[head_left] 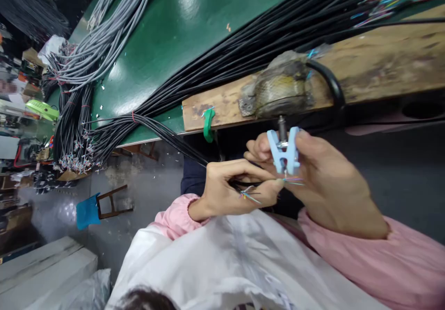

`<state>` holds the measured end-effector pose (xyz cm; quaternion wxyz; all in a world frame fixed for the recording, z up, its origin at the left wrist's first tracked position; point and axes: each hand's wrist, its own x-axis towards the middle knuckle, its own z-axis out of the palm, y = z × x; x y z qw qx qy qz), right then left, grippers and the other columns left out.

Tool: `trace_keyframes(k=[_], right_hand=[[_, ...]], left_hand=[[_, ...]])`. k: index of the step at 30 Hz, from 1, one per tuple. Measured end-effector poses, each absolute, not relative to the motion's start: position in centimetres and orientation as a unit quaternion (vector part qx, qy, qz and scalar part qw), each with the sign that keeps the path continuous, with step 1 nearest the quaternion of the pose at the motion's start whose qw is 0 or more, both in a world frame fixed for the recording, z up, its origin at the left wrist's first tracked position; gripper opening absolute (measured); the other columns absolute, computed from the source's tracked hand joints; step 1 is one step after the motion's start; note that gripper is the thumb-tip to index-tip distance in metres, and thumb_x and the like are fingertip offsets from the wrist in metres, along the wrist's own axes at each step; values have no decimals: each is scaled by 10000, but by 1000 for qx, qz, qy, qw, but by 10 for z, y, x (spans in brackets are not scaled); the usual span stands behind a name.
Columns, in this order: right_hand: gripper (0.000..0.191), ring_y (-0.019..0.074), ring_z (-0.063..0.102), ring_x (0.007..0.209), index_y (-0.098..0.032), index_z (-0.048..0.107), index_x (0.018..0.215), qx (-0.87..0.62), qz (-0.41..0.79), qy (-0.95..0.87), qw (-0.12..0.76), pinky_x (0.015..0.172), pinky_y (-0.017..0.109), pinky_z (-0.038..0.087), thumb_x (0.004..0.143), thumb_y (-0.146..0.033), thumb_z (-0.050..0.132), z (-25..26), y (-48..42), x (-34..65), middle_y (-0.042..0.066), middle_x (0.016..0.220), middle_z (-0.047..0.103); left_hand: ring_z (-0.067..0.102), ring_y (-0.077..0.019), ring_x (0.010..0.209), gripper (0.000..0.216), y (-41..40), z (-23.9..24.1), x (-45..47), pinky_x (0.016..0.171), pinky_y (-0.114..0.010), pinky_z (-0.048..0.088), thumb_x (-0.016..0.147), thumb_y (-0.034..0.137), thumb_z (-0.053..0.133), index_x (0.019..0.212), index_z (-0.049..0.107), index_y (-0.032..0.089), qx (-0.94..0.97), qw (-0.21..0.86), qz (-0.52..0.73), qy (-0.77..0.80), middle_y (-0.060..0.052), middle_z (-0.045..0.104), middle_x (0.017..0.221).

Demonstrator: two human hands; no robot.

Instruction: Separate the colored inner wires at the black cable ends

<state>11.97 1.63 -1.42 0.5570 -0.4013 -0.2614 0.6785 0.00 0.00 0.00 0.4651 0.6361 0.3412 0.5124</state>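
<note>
My left hand point(232, 187) is closed around a black cable point(181, 145) whose stripped coloured wire ends point(248, 194) stick out past my fingers. My right hand point(327, 182) grips a light blue clip-like tool point(284, 150) between thumb and fingers, right beside the wire ends. The tool sits just under a short metal pin point(281, 127) that hangs from a tape-wrapped fixture point(281, 90) on a wooden board point(382, 64). Both sleeves are pink.
A green table point(174, 32) carries long bundles of black cables point(264, 41) and grey cables point(104, 36). A green clip point(208, 124) hangs on the board's edge. A blue-seated stool point(97, 208) and white boxes point(45, 268) stand on the floor. White fabric point(225, 263) covers my lap.
</note>
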Motion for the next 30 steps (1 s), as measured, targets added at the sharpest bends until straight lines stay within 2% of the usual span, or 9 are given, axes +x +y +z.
trace_keyframes(k=[3,7,10,14,19,23,26,28,30], right_hand=[[605,130,550,552,-183,568,555,-374,711,-255,539,458,212,476,515,-737,807,-13,14,121,32,586,546],[627,141,559,531,-193,620,609,-353,730,-275,517,451,240,484,547,-802,753,-17,15,124,43,618,589],[670,184,597,531,-212,670,669,-367,730,-291,497,481,307,532,540,-870,692,-26,16,128,53,609,609],[658,181,542,456,-230,657,640,-398,706,-304,501,427,322,486,556,-882,665,-35,5,135,45,551,571],[488,165,566,519,-246,678,616,-452,642,-315,533,461,279,459,582,-720,791,-33,-23,142,45,597,600],[365,162,616,577,-268,684,609,-468,529,-456,541,492,254,476,758,-596,747,-32,-37,150,40,628,645],[323,149,604,554,-261,645,614,-432,466,-557,535,506,260,483,854,-470,702,-35,-40,156,17,604,633],[232,136,590,557,-260,647,669,-468,412,-573,532,504,265,458,861,-375,710,-38,-42,156,10,647,648],[151,132,590,599,-264,656,723,-518,360,-558,539,540,280,453,861,-297,711,-41,-44,153,11,704,662]], left_hand=[[328,23,397,396,0,-1,2,388,-99,256,725,373,828,602,596,76,620,492,507,341,51,479,490],[314,14,397,431,-2,-1,1,393,-125,277,711,444,823,613,610,82,602,520,471,381,43,487,493],[334,5,403,456,-3,-3,0,401,-142,305,716,492,804,607,627,86,608,506,470,391,28,512,494],[358,9,417,415,-6,-12,-6,418,-135,306,744,479,783,670,678,84,656,474,453,374,24,550,520],[432,-13,480,426,-9,-26,-21,481,-156,375,807,512,718,789,735,87,713,467,384,356,-21,632,640],[620,-89,717,430,4,-28,-34,677,-200,505,861,524,654,800,756,110,741,501,339,292,-84,693,809],[539,-56,597,518,13,-27,-43,581,-182,446,765,609,717,740,728,92,695,555,317,331,-43,643,687],[459,-24,522,543,15,-27,-46,506,-165,387,686,608,785,769,713,76,653,586,316,360,-13,612,649],[502,-27,543,516,13,-26,-46,515,-149,415,680,560,812,801,712,69,639,595,331,358,-22,635,696]])
